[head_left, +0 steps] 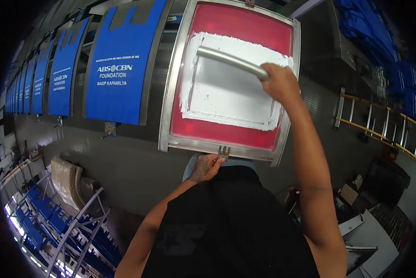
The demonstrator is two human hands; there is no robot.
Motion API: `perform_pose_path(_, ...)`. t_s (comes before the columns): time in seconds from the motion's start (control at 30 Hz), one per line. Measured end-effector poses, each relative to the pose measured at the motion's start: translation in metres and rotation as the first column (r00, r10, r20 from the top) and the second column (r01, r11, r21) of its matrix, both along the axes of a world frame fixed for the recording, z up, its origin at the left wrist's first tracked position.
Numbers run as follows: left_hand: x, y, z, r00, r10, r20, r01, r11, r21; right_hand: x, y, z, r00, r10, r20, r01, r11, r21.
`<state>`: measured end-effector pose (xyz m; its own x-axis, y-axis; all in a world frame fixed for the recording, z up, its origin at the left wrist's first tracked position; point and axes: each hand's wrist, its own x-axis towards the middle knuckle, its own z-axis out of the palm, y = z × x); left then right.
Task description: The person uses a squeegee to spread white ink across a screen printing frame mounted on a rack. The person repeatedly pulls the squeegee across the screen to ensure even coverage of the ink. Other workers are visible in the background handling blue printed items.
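In front of me lies a screen-printing frame [168, 95] with pale metal edges and red mesh [243, 18]. Thick white ink [212, 44] rims a smoother whitish rectangle in its middle. My right hand [282, 84] is closed around the right end of a squeegee [231, 61], a long grey bar lying slantwise over the white area; its lower edge is hard to make out. At the near edge of the frame, my left hand [207, 167] pinches a small pronged metal bracket [224, 152], thumb on top.
Blue printed fabric pieces [120, 69] lie on boards in a long row to the left. A yellow-railed ladder [375, 120] is at the right, below heaped blue cloth [365, 28]. Behind at lower left stand a metal rack [73, 227] with blue pieces and a plastic-wrapped beige bundle [65, 178].
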<state>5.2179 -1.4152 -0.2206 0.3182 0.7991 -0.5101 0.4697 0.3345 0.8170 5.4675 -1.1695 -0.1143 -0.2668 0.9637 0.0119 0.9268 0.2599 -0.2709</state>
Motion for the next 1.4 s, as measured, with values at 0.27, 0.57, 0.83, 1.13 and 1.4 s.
perform_pose_path(0.27, 0.0, -0.008, -0.005, 0.987, 0.143, 0.072, -0.118, 0.955, -0.271, 0.026, 0.148, 0.003, 0.994, 0.107, 0.013, -0.102, 0.973, -0.207)
perform_pose_path(0.57, -0.005, -0.005, -0.006, 0.996, 0.013, -0.09, -0.031, 0.979, -0.2, 0.026, 0.222, -0.1, 0.999, -0.018, 0.04, 0.024, 0.985, -0.17)
perform_pose_path(0.83, -0.004, 0.03, 0.049, 0.87, -0.224, -0.439, 0.243, 0.97, -0.012, 0.078, 0.103, -0.057, 0.827, -0.086, -0.556, 0.23, 0.953, 0.195)
perform_pose_path(1.13, -0.116, 0.174, 0.004, 0.715, 0.638, -0.288, -0.589, 0.77, 0.246, 0.129, -0.179, -0.118, 0.232, -0.921, -0.313, 0.567, 0.39, -0.725)
perform_pose_path(1.4, -0.119, 0.156, -0.016, 0.809, 0.572, -0.133, -0.537, 0.813, 0.226, 0.085, -0.2, -0.098, 0.16, -0.937, -0.311, 0.71, 0.327, -0.623)
